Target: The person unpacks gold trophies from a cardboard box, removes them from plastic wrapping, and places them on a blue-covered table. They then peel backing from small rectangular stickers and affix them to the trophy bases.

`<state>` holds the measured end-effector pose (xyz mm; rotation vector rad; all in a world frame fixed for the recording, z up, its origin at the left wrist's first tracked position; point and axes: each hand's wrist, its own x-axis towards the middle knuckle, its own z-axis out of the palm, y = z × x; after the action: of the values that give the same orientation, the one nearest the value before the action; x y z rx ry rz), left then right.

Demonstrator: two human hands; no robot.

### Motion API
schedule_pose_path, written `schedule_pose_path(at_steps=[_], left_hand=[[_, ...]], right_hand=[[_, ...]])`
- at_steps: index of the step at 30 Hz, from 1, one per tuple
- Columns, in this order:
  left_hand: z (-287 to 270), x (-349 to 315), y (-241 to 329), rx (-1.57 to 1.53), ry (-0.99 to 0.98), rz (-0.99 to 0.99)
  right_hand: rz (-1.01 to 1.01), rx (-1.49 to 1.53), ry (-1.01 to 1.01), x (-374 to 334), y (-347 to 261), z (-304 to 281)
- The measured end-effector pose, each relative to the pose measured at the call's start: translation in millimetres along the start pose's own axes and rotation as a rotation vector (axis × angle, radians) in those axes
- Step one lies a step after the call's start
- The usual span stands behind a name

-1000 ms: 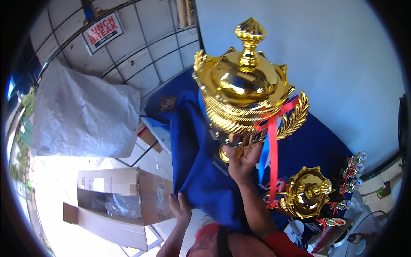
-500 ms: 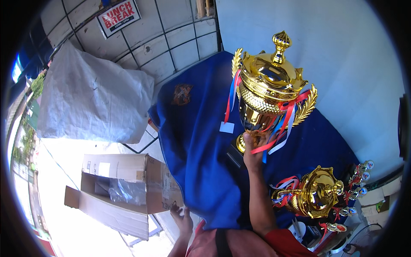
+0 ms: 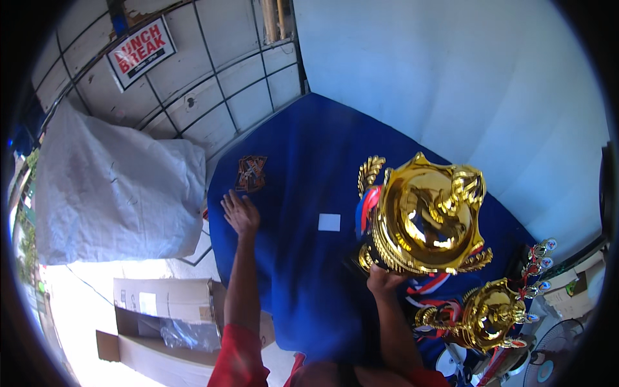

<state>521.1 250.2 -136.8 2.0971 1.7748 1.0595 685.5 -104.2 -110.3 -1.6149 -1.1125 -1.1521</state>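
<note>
My right hand (image 3: 385, 282) grips a large gold trophy cup (image 3: 431, 216) low down, near its stem. The lid and finial tip toward me, hiding most of the cup body and base; red, white and blue ribbons hang at its sides. My left hand (image 3: 241, 216) is stretched out over the blue cloth (image 3: 290, 271) with its fingers apart and nothing in them. Just beyond those fingertips lies a flat orange-and-black printed cutout (image 3: 251, 173); I cannot tell whether they touch it. A small white card (image 3: 329, 222) lies on the cloth between my hands.
Another gold trophy (image 3: 488, 316) is at the lower right, beside several small ribboned awards (image 3: 540, 263). An open cardboard box (image 3: 164, 293) with clear plastic inside stands at lower left, below a white sack (image 3: 122, 187). A fan (image 3: 548, 361) shows at lower right.
My left hand has come up from beside the box to the cutout on the cloth. The trophy in my right hand has moved lower, its lid now turned toward me.
</note>
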Motion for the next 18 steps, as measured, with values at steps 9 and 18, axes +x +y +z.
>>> schedule_pose_path(at_steps=[9, 18], left_hand=[[62, 131, -109, 0.53, -0.233, 0.082], [65, 189, -147, 0.626, -0.286, 0.103]], right_hand=[[-0.112, -0.093, -0.116, 23, 39, 36], [-0.118, 0.149, -0.208, 33, 91, 74]])
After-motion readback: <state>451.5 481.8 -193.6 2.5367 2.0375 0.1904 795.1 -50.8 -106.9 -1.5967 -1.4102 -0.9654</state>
